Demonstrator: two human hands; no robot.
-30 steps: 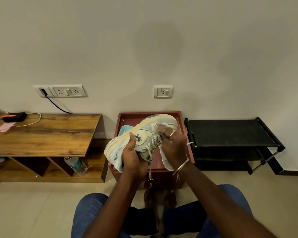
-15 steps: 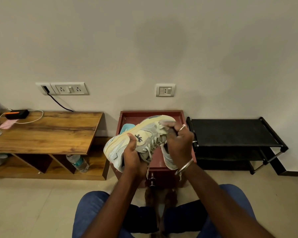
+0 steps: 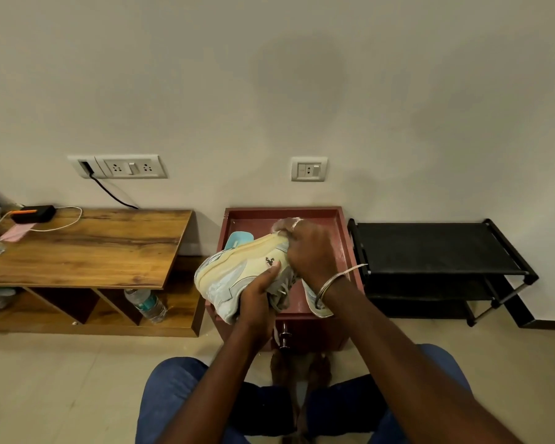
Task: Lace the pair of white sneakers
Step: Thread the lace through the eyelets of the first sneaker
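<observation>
Head view, and the white and cream leather sneaker with pale blue panels (image 3: 237,270) is up in the air, held just above the red-brown wooden tray-topped cabinet (image 3: 282,210). Its long axis runs from low on the left to high on the right, sole turned away toward the wall, laced side facing the person.

The left hand (image 3: 257,299) grasps it from underneath at the near middle, thumb pressed on the side panel, fingers wrapped round the opening. The grey-white flat lace (image 3: 282,291) shows crossed just right of that thumb, with a loose end dangling below the hand.

The right hand (image 3: 311,254) sits over the high right end of the shoe, so it is the nearer hand to the upper eyelets. Its fingers (image 3: 285,224) are a blur; I cannot tell whether they pinch the lace or only press the shoe.

By my reading, the next pull goes up and to the right, along that axis, with the left hand as anchor.

The second pale sneaker (image 3: 314,304) lies on the tray under the right wrist. A wooden low table (image 3: 93,248) stands well left, a black metal shoe rack (image 3: 430,248) right.
</observation>
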